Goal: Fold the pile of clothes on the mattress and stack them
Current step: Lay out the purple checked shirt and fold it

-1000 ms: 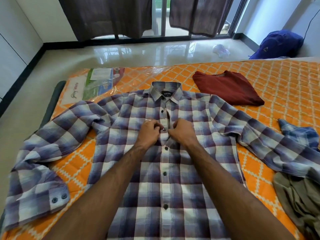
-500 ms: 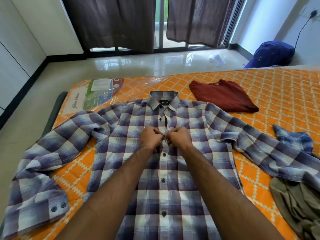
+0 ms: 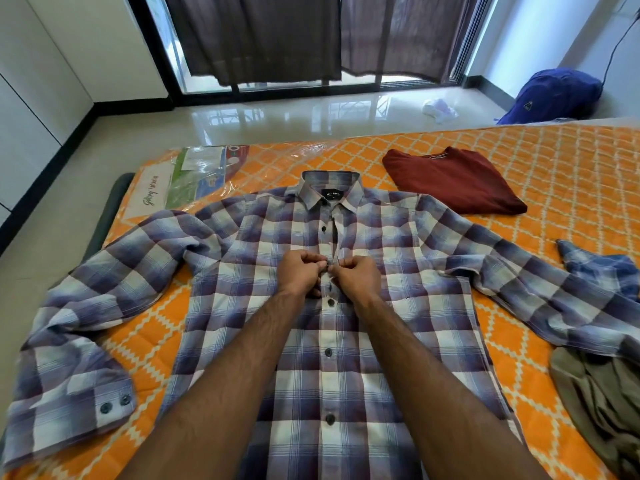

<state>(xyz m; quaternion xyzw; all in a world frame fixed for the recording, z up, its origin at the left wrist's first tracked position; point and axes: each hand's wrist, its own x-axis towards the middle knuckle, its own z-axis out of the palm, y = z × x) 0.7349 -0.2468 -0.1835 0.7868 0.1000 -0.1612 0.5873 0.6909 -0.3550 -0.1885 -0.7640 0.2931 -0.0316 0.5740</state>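
- Head view: the left hand and right hand have moved up the placket of the plaid shirt, spread on the mattress, now pinching the next button; buttoning precedes folding.
- Beyond the hands, the collar label reads "KILLER"; far left, the mattress label is only partly legible.

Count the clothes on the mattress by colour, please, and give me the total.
Blue and white checked: 1, the checked shirt spread flat, which both hands pinch at the placket.
Dark red: 1, the folded red garment.
Olive: 1, the crumpled olive garment.
Total: 3
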